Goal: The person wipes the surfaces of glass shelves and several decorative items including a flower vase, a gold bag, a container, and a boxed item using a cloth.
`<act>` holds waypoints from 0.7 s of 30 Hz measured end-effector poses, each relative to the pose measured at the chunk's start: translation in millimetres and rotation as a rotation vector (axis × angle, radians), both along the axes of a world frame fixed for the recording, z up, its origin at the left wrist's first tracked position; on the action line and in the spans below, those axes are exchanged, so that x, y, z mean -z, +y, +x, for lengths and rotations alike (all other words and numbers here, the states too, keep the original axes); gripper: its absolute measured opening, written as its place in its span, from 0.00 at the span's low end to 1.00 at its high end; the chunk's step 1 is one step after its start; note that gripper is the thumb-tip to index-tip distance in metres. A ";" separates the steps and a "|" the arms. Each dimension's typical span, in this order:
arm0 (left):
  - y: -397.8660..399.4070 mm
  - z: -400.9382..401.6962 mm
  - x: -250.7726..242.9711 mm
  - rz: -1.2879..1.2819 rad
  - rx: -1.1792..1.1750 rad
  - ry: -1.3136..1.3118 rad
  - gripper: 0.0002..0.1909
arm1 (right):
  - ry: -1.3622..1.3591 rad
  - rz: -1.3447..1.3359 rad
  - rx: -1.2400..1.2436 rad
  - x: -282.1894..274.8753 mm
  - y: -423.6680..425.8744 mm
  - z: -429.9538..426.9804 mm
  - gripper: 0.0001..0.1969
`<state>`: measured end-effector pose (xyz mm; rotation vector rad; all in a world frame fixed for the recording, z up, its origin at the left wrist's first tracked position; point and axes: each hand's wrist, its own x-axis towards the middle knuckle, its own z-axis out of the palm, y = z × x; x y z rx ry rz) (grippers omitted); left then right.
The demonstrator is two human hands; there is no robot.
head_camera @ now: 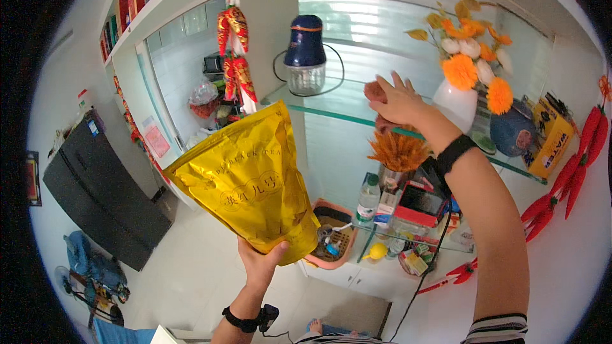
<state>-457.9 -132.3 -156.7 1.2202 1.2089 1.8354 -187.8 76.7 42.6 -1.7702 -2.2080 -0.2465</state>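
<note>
A large yellow foil tea pouch (pixel 253 181) is held up at its bottom edge by my left hand (pixel 260 258), thumb across its front. My right hand (pixel 399 100) reaches over the upper glass shelf (pixel 344 105) with a reddish-brown cloth (pixel 375 91) under its palm and fingers. Part of the cloth hangs over the shelf edge. To the left on that shelf stands a small blender with a dark blue top (pixel 306 43) and its cable; to the right, a white vase (pixel 456 105) holds orange and white artificial flowers (pixel 461 71).
A blue cap (pixel 511 129) and a yellow box (pixel 550 138) occupy the shelf's right end. Below are dried orange stalks (pixel 399 150), a plastic bottle (pixel 368 200), a red box (pixel 418 205) and a pink basket (pixel 334 258). Red chili ornaments (pixel 236 52) hang at the pillar. A dark refrigerator (pixel 105 186) stands left.
</note>
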 end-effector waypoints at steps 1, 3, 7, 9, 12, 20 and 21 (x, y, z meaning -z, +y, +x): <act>2.5 -4.6 -2.2 0.013 0.005 -0.008 0.43 | -0.086 -0.075 0.055 4.7 23.4 7.2 0.36; 3.7 -18.1 -7.1 0.015 0.000 -0.038 0.43 | -0.175 -0.147 0.112 12.8 58.3 13.2 0.35; 9.6 -48.6 1.3 0.030 -0.022 -0.051 0.43 | -0.230 -0.279 -0.017 14.3 105.7 27.7 0.26; 9.6 -66.1 7.2 0.014 -0.038 -0.069 0.43 | -0.126 -0.308 -0.055 9.5 114.0 3.9 0.23; 13.9 -80.1 6.4 0.080 -0.039 -0.134 0.39 | -0.088 -0.489 0.060 -3.0 117.0 -18.8 0.14; 20.4 -102.3 10.9 0.059 -0.024 -0.144 0.42 | 0.120 -0.635 0.186 -17.8 152.6 -54.8 0.10; 12.9 -113.3 14.9 0.041 -0.074 -0.135 0.42 | -0.132 -0.633 0.084 -24.9 122.9 -98.2 0.11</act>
